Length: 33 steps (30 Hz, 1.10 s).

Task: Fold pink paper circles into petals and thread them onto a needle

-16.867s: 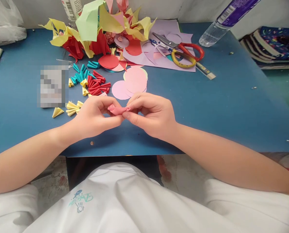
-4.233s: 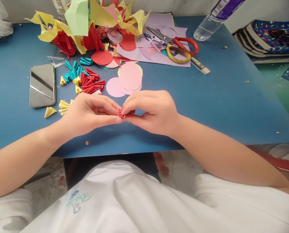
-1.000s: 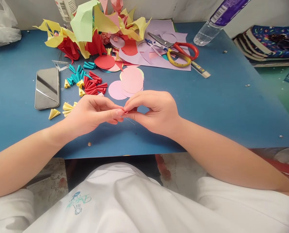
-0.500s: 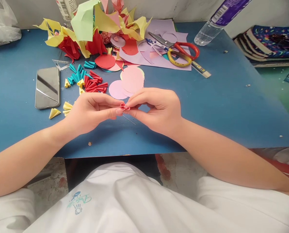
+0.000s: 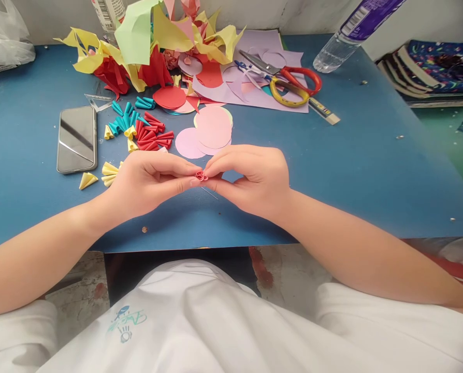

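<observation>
A small pink rolled paper piece [image 5: 201, 176] is pinched between the fingertips of my left hand [image 5: 148, 181] and my right hand [image 5: 250, 176], just above the blue table [image 5: 371, 171]. Only its curled end shows; the fingers hide the rest. Behind the hands lie pink paper circles [image 5: 210, 129]. Finished paper cones lie to the left: red ones [image 5: 152, 135], teal ones [image 5: 125, 116] and yellow ones [image 5: 109, 173].
A phone [image 5: 76, 138] lies face up at the left. Crumpled paper scraps [image 5: 154, 36] pile at the back, beside lilac sheets [image 5: 262, 52], scissors [image 5: 289, 77] and a tape roll [image 5: 289, 93]. A plastic bottle [image 5: 351, 31] lies back right. A thin pin [image 5: 209, 193] rests under my hands.
My hands have stayed in place and kept working the pink piece; from a longer flat roll it has become a tight small curl. Over the last half second the hands dipped slightly.
</observation>
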### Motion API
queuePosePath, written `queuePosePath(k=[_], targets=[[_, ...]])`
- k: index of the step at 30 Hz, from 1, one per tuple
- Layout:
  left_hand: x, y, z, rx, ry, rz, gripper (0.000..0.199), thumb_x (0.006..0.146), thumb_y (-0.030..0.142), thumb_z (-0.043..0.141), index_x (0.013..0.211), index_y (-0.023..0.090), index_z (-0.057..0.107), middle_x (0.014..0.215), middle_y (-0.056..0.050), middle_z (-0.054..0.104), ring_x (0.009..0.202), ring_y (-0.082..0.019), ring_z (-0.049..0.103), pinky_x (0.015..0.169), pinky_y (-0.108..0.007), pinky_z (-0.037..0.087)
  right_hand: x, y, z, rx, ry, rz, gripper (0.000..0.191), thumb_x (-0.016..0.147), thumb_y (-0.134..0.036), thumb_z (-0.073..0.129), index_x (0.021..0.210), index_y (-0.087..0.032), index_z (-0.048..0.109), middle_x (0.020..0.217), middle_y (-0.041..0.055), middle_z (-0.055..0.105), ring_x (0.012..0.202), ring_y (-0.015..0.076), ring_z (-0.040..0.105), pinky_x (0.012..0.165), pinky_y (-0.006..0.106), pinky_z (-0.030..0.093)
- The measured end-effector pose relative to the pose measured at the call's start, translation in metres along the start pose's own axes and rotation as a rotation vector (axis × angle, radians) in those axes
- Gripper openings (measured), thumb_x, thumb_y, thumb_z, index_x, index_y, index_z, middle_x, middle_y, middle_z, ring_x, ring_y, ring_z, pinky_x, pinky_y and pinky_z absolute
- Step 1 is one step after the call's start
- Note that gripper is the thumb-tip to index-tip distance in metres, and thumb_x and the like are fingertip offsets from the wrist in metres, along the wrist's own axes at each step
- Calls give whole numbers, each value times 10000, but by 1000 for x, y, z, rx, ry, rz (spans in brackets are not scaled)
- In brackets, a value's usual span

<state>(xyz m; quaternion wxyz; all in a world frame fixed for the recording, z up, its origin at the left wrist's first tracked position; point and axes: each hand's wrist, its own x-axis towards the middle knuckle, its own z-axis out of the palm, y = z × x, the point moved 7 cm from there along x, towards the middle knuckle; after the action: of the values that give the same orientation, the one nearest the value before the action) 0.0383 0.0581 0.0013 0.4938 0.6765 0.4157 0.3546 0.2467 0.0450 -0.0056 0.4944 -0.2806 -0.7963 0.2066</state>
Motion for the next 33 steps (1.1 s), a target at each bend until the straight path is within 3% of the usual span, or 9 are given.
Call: queuePosePath(k=[3, 10, 18, 20, 23, 26, 29, 33], targets=[[0, 5, 0, 125, -34, 96, 88, 992, 393, 1011, 1030, 317, 1033, 1058, -16, 1006, 927, -267, 955, 888, -374, 822, -2, 3, 1, -24, -4, -35, 155, 1144, -324, 887, 995, -367, 877, 979, 5, 957, 839, 263, 893, 786, 456, 807], [4, 6, -6, 310, -73, 108, 159, 966, 583, 1017, 955, 424, 1018, 993, -5, 990, 815, -270, 882, 856, -378, 774, -1, -3, -1, -25, 6, -129, 125, 1152, -296, 883, 1038, -348, 886, 989, 6, 947, 825, 247, 885, 755, 432, 788], [3, 3, -4, 100, -159, 61, 49, 959, 453, 1070, 992, 430, 1042, 1086, -22, 1003, 1025, -322, 949, 1024, -406, 769, 0, -3, 6, -41, -91, -128, 191, 1137, -268, 797, 957, -331, 801, 919, 25, 899, 800, 255, 840, 748, 432, 721], [4, -1, -3, 80, -197, 8, 90, 942, 482, 1083, 987, 416, 1040, 1061, -42, 996, 1004, -334, 940, 998, -427, 765, -1, 3, 9, -56, -105, -105, 204, 1140, -339, 831, 940, -335, 785, 882, 15, 878, 750, 247, 796, 711, 429, 687], [7, -3, -6, 86, -231, -18, 123, 931, 480, 1080, 960, 373, 1026, 1010, -59, 982, 952, -325, 923, 949, -430, 751, -2, 18, 13, -79, -153, -20, 402, 1127, -618, 899, 874, -337, 762, 803, 9, 825, 680, 234, 702, 685, 430, 652], [15, -2, -22, 135, -127, 26, 136, 924, 443, 1070, 928, 325, 1002, 969, -47, 974, 935, -301, 914, 916, -414, 739, 0, 33, 10, -84, -143, 61, 587, 1098, -790, 902, 814, -301, 744, 736, 8, 761, 654, 209, 636, 680, 403, 599], [23, -4, -44, 286, 15, 60, 175, 927, 459, 1029, 939, 291, 983, 994, -43, 981, 949, -280, 914, 941, -421, 727, 4, 45, 1, -108, -70, 134, 598, 1095, -745, 911, 776, -282, 706, 712, 6, 739, 645, 193, 603, 660, 385, 532], [35, -13, -61, 454, 40, 82, 238, 873, 534, 990, 882, 297, 960, 1021, -71, 974, 967, -300, 870, 976, -473, 685, 8, 60, -9, -176, -36, 301, 567, 1087, -720, 878, 767, -299, 670, 733, 33, 752, 680, 234, 615, 689, 426, 535]])
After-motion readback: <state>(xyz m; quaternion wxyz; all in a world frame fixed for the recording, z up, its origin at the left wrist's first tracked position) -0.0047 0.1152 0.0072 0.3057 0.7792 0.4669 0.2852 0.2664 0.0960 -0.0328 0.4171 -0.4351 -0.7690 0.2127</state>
